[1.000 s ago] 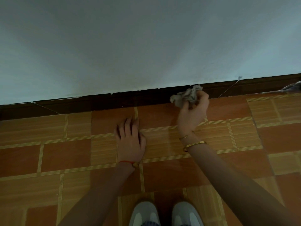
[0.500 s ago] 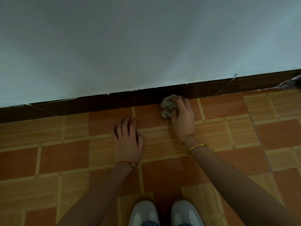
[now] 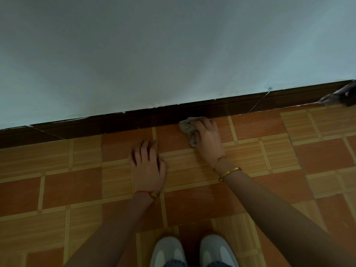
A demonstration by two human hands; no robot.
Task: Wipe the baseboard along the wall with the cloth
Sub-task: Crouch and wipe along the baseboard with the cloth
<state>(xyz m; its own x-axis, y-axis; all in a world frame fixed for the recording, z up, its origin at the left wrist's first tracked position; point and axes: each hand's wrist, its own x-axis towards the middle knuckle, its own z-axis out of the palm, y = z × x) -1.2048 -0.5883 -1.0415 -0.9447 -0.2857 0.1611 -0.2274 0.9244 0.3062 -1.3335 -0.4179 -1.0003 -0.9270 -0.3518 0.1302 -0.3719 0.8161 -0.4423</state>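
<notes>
Cloth (image 3: 187,128) under right hand (image 3: 208,139), seemingly against baseboard (image 3: 134,122).

Gold bangle (image 3: 229,173), red cord bracelet (image 3: 147,193), grey-white shoes (image 3: 167,251)

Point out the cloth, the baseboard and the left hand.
cloth (image 3: 186,126), head view, crumpled left part beside the fingers.
baseboard (image 3: 227,106), head view, dark front face.
left hand (image 3: 148,166), head view, back of the hand.

Floor (image 3: 73,191): square tiles, orange-brown alternating with lighter wood-grain, pale striped borders. Two grey-white shoes (image 3: 194,251) on the floor at bottom centre, toes toward the pale blue-grey wall (image 3: 154,51). Dark blurry object (image 3: 344,95) on the floor at far right, can't identify it.
</notes>
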